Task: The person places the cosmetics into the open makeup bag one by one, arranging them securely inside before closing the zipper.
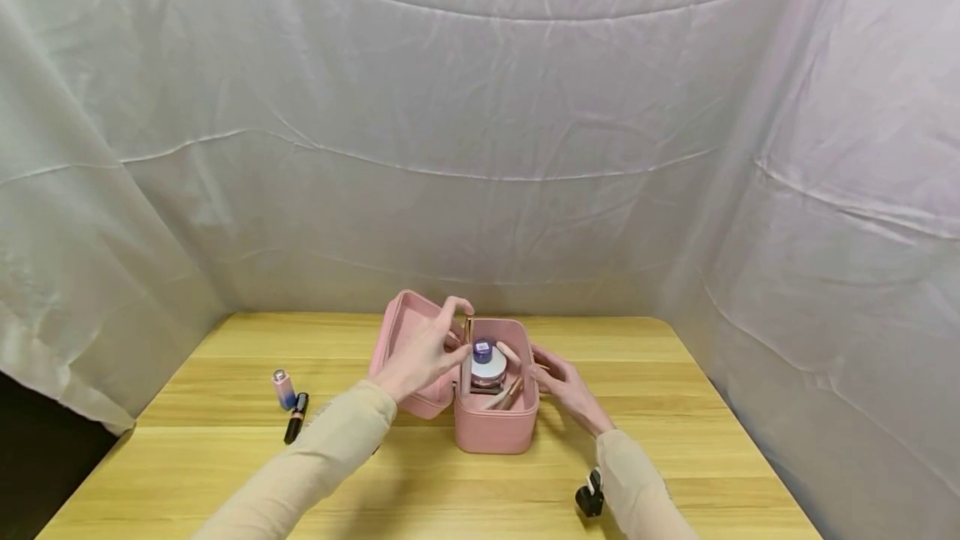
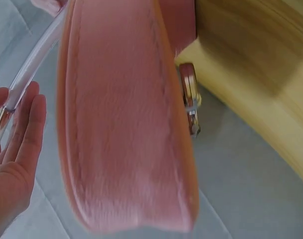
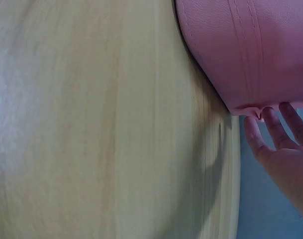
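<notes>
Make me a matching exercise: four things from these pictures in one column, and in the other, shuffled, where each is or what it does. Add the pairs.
Column one
1. Left hand
2. Right hand
3. Black tube
4. Purple item

Column two
A. Inside the pink case
B. At the right side of the pink case
C. Pinching a slim tube
D. On the table, left of the pink case

Pairs: 1-C; 2-B; 3-D; 4-A

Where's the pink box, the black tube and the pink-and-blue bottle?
Pink box (image 1: pixel 497 433): head view, on its front wall.
Black tube (image 1: pixel 296 420): head view, on its middle.
Pink-and-blue bottle (image 1: pixel 284 391): head view, on its body.
</notes>
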Available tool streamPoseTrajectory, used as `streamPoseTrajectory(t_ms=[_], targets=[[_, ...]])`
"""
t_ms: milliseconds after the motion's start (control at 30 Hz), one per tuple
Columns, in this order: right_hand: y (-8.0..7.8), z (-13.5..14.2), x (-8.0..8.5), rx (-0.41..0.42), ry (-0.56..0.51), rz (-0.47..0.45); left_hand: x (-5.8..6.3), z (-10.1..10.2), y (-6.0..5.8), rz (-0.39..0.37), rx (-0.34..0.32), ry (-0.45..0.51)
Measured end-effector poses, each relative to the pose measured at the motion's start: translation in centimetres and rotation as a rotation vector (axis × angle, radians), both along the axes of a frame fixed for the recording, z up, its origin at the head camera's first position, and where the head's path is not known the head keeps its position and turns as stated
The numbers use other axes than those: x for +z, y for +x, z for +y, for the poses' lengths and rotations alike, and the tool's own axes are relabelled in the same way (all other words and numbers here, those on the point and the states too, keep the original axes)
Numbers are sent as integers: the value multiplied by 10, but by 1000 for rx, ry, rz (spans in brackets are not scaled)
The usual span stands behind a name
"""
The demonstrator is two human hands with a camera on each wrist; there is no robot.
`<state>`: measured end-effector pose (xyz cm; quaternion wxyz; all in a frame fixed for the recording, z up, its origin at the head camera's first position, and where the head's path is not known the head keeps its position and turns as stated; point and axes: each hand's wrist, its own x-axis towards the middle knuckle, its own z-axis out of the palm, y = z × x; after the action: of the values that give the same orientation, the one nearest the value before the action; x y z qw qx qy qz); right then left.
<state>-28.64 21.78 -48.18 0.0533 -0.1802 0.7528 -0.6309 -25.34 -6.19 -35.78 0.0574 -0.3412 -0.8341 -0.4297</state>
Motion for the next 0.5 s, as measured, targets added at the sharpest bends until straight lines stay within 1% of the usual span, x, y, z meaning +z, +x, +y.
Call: streamPoseTrajectory(t_ms=[100, 300, 400, 500], targets=[[0, 0, 0, 7, -3, 8, -5, 5, -1, 7, -3, -34], [-1, 1, -1, 0, 11, 12, -15, 12, -3, 55, -6, -117], [-1, 1, -1, -4, 17, 13, -20, 16, -3, 54, -10, -159], [-1, 1, -1, -7, 23, 17, -26, 20, -3, 53, 9, -213]])
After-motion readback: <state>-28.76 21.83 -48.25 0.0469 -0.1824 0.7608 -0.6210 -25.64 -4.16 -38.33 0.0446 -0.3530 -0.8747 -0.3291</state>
